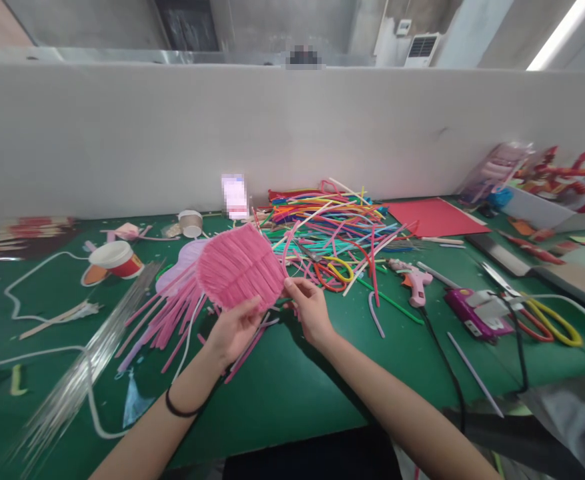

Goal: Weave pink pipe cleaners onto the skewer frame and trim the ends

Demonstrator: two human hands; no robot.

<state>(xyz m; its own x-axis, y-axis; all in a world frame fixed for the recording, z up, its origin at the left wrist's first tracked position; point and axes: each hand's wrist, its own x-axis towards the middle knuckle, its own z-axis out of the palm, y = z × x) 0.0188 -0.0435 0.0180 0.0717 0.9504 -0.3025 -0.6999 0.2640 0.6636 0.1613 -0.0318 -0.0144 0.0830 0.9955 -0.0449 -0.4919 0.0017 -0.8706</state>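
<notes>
A pink fuzzy panel (242,267), made of pipe cleaners laid side by side, is held up above the green table. My left hand (239,327) grips its lower edge, thumb on the front face. At the panel's right edge, my right hand (306,300) is closed in a pinch, and a pink pipe cleaner (285,250) rises beside those fingers. Whether the strand is joined to the panel I cannot tell. Behind and left of the panel lie loose pink pipe cleaners (172,320) and a pale purple flat shape (177,263).
A heap of coloured pipe cleaners (322,213) lies at the back, with scissors (329,270) on its near side. To the right are a pink glue gun (417,283), a purple power strip (477,317) and more scissors (547,320). A paper cup (117,259) and thin wires (97,347) are left.
</notes>
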